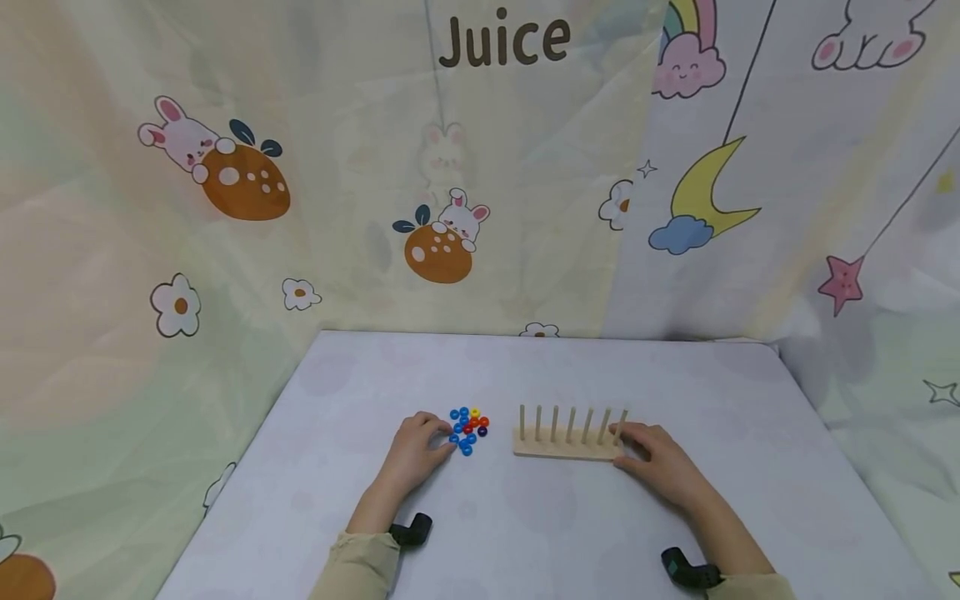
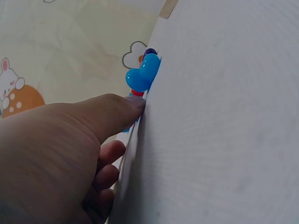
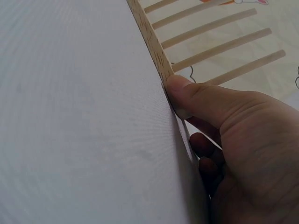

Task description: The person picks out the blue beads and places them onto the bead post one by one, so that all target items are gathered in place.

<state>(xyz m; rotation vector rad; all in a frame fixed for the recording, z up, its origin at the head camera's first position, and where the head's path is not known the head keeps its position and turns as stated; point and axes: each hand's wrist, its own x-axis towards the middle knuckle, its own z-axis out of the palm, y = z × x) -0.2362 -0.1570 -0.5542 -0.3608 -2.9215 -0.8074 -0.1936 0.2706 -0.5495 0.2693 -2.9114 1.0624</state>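
Note:
A small cluster of round beads (image 1: 458,428), mostly blue with a few red, orange, yellow and dark ones, lies on the table. My left hand (image 1: 415,450) is at the cluster's left side, thumb and forefinger spread around its edge. In the left wrist view, the thumb (image 2: 135,105) comes right up to the blue beads (image 2: 149,67), its other fingers loosely bent. To the right stands a wooden peg board (image 1: 562,448) with a row of several bare upright pegs. My right hand (image 1: 660,462) grips its right end, the thumb (image 3: 180,91) against the front corner and fingers behind.
The white table (image 1: 525,533) has its far edge against a hanging cloth (image 1: 360,208) printed with cartoon rabbits, flowers and a moon. A dark wrist device (image 1: 412,531) is by the left sleeve, another (image 1: 688,571) by the right.

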